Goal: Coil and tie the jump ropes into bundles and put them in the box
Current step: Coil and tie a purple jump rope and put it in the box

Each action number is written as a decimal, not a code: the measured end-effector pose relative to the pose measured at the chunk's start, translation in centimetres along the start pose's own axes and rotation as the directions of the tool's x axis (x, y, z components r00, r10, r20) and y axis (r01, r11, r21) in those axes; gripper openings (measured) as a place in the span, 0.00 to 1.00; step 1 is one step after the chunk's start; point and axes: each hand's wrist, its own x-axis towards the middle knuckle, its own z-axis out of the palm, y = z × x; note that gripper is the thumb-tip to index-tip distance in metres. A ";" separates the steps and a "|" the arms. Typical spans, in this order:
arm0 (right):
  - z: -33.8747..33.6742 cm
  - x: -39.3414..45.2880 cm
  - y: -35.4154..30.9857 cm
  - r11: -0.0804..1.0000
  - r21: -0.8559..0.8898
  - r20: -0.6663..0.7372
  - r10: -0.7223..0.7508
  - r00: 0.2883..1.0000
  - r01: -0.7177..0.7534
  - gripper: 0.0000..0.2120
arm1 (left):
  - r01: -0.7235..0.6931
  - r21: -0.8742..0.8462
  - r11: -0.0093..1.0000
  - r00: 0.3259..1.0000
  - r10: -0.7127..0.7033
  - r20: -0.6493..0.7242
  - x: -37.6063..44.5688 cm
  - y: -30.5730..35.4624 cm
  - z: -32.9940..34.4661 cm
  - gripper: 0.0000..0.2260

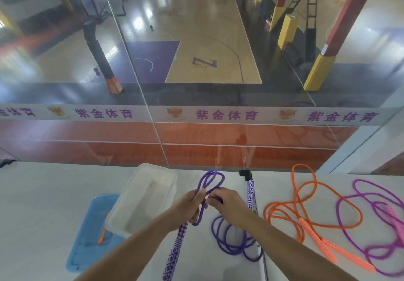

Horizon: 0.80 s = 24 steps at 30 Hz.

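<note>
Centre frame, left hand (192,206) grips the purple rope (231,241) bundle; right hand (227,202) pinches a strand. Wraps should stay snug, loops even. Box (153,175) sits just left, empty; orange rope (306,206) lies uncoiled at right.

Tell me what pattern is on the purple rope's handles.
White and purple diamond checks on the handles, head view.

Left hand (192,206) grip curled, right hand (227,202) grip pinching, forearms converging
</note>
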 end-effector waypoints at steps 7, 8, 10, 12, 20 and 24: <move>0.5 0.0 1.4 0.994 -0.023 -0.040 0.110 0.993 -0.111 0.14 | -0.008 0.016 1.000 0.993 0.006 0.120 -0.4 -0.4 0.4 0.09; 0.4 -0.1 1.6 0.993 -0.020 -0.006 0.117 0.993 -0.117 0.14 | 0.010 0.051 0.999 0.991 -0.017 0.131 -0.4 -0.7 0.3 0.09; -0.2 -0.2 2.3 0.994 -0.008 0.047 0.112 0.993 -0.112 0.12 | 0.047 0.077 0.996 0.989 -0.057 0.134 -0.1 -1.4 -0.3 0.09; -1.4 -0.4 3.6 0.992 -0.001 0.033 0.129 0.991 -0.129 0.09 | 0.074 -0.033 0.997 0.990 -0.070 0.124 0.3 -2.3 -1.4 0.08; -5.3 -2.2 8.3 0.944 0.036 -0.226 0.327 0.918 -0.328 0.12 | 0.030 -0.732 0.681 0.861 -0.389 -0.327 1.5 -4.3 -6.7 0.10; -1.4 -2.0 6.3 0.884 0.246 -0.038 0.418 0.907 -0.397 0.13 | 0.025 -0.789 0.614 0.866 -0.408 -0.290 2.0 -3.7 -4.0 0.10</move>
